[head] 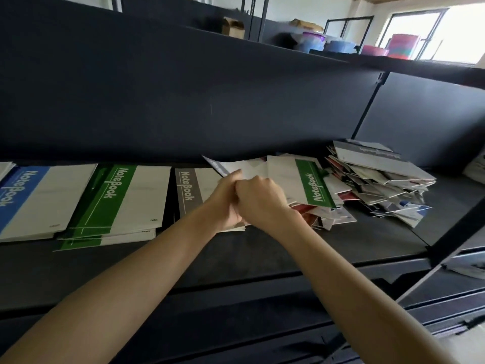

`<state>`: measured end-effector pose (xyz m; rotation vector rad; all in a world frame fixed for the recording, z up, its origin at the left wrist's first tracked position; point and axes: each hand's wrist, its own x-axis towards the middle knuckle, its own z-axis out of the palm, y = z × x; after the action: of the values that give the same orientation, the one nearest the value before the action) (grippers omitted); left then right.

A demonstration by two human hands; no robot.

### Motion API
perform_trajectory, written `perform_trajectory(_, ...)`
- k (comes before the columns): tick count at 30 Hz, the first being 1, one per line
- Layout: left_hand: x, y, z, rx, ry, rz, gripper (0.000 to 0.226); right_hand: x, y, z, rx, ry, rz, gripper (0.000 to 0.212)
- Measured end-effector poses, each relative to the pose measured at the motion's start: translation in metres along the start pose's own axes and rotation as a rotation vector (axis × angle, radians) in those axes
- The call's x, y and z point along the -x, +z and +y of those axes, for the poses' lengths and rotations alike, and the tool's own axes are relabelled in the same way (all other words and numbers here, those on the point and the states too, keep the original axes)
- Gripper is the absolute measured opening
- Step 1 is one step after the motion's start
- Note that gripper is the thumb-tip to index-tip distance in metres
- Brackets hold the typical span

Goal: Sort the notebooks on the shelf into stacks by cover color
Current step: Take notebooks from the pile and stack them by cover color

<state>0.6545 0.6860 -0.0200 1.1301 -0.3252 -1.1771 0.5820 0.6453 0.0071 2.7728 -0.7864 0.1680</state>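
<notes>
Green notebook [313,183] in right hand [259,199]; left hand [226,203], touching, pinches pale notebook [232,165].

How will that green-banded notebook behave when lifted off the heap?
The green-banded notebook looks thin and soft-covered, so it will probably flex if held by one edge. It is likely light: the right hand grips it at one corner. The heap beneath lies fanned and uneven, so neighbours may slide.
</notes>
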Motion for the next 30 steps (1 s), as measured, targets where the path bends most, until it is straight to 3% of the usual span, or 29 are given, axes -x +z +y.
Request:
perform_trajectory(5, 0.0, -0.028, 0.014, -0.208, 0.153, 0.233, 0.022, -0.005, 0.003, 0.001, -0.254, -0.213, -0.083, 0.032)
perform_trajectory(7, 0.007, -0.04, 0.021, -0.248, 0.166, 0.272, 0.016, -0.01, 0.011, 0.004, -0.346, -0.235, -0.124, 0.04)
perform_trajectory(10, 0.01, -0.057, 0.026, -0.354, 0.223, 0.326, 0.01, -0.017, 0.021, -0.003, -0.345, -0.212, -0.096, 0.035)
perform_trajectory(11, 0.007, -0.064, 0.026, -0.491, 0.259, 0.373, 0.01, -0.018, 0.024, -0.007, -0.323, -0.234, -0.102, 0.033)
perform_trajectory(15, -0.002, -0.089, 0.021, -1.26, 0.332, 0.598, 0.052, -0.019, 0.039, -0.023, -0.244, -0.353, -0.146, 0.029)
perform_trajectory(19, -0.002, -0.092, 0.007, -1.725, 0.429, 0.492, 0.035, -0.017, 0.046, -0.027, -0.199, -0.354, -0.173, 0.022)
perform_trajectory(22, -0.005, -0.091, -0.001, -1.735, 0.397, 0.344, 0.027, -0.017, 0.044, -0.021, -0.241, -0.325, -0.188, 0.026)
perform_trajectory(25, -0.008, -0.085, -0.004, -1.769, 0.367, 0.367, 0.027, -0.019, 0.044, -0.013, -0.304, -0.292, -0.169, 0.028)
perform_trajectory(28, -0.008, -0.075, -0.003, -1.81, 0.389, 0.403, 0.028, -0.02, 0.044, 0.001, -0.466, -0.096, 0.026, 0.03)
perform_trajectory(30, -0.008, -0.069, -0.002, -1.77, 0.413, 0.381, 0.027, -0.023, 0.044, 0.018, -0.42, 0.047, 0.115, 0.035)
